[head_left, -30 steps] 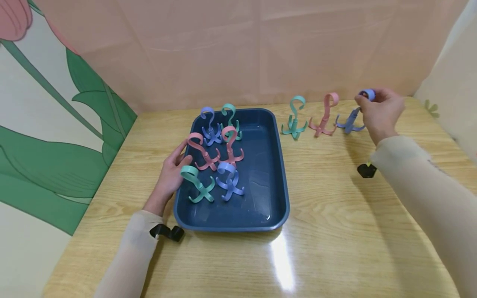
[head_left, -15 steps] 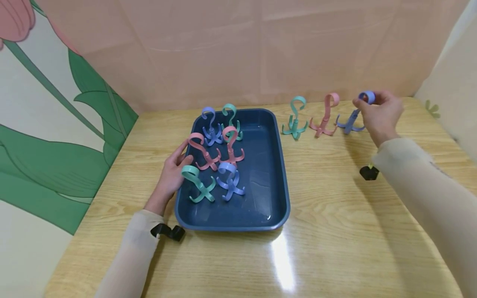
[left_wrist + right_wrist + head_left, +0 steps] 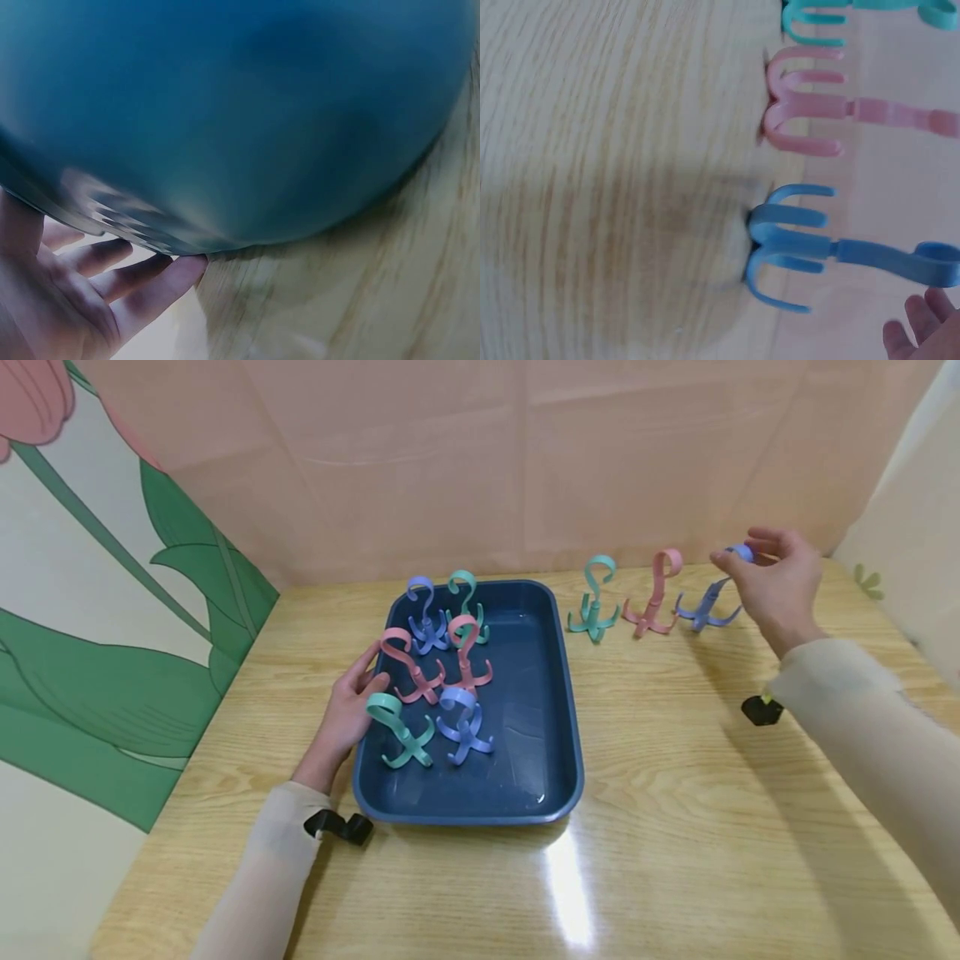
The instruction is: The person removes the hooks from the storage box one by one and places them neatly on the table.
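Note:
Beside the tray, a blue four-pronged hanging hook [image 3: 705,610] stands upright on its prongs at the back right. My right hand [image 3: 786,581] surrounds its curled top with thumb and fingers spread; in the right wrist view the fingertips [image 3: 919,311] show just off the curl. A pink hook [image 3: 651,606] and a green hook [image 3: 592,617] stand to its left in a row. My left hand [image 3: 347,706] grips the left side of the dark blue tray [image 3: 534,718], thumb over the rim. Its fingers [image 3: 161,289] lie against the outer wall in the left wrist view.
Pairs of hooks stand in the tray's left half: blue [image 3: 427,633] and green [image 3: 465,583] at the back, pink [image 3: 416,683] and pink [image 3: 468,675] mid-tray, green [image 3: 407,742] and blue [image 3: 467,739] in front. A pink-covered wall [image 3: 450,468] rises behind the wooden table [image 3: 675,827].
My right hand's fingers have loosened and spread from the blue hook's curl, and the hand has shifted slightly right. The hook stays standing. The left hand and tray have held still.

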Demonstrator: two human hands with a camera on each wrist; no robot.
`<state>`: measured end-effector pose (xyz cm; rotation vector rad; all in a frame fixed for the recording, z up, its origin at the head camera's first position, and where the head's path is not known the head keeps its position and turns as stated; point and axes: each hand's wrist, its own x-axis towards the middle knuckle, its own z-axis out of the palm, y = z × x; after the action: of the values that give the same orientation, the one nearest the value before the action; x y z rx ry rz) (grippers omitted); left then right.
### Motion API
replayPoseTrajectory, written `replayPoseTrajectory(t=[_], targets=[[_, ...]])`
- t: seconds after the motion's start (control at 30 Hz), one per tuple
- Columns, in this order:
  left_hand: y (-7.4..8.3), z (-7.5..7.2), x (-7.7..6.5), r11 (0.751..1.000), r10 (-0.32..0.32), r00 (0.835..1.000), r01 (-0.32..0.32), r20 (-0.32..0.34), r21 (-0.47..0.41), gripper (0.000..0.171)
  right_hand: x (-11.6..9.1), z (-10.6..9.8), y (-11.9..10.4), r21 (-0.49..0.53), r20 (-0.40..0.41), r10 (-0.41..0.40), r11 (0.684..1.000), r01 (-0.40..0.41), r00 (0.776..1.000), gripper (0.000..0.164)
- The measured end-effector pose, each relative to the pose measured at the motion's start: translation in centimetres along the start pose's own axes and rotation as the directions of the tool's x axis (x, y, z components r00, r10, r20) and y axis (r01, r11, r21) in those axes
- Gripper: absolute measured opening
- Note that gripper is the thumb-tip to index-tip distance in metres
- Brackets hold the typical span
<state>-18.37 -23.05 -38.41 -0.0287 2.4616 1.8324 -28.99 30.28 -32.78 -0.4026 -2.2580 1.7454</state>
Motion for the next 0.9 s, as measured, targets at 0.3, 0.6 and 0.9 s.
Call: replayPoseTrajectory(t=[0.3,0.6,0.9], targets=[[0.0,0.0,0.0,1.0,-0.004,1.0,0.004,-0.011,0.014,0.056,-2.4,1.0,-2.4,-0.036,0.028,-0.106,0.994,0.107,0.994,0.074],[0.0,0.1,0.1,1.0,-0.007,1.0,0.007,-0.013,0.016,0.056,-6.1,3.4,-4.1,-0.006,0.05,-0.299,0.954,0.299,0.953,0.061],[0.0,0.0,0.0,1.0,-0.004,1.0,0.004,-0.001,0.0,0.056,-9.8,6.5,-4.1,0.053,0.139,-0.472,0.881,0.47,0.87,0.046]])
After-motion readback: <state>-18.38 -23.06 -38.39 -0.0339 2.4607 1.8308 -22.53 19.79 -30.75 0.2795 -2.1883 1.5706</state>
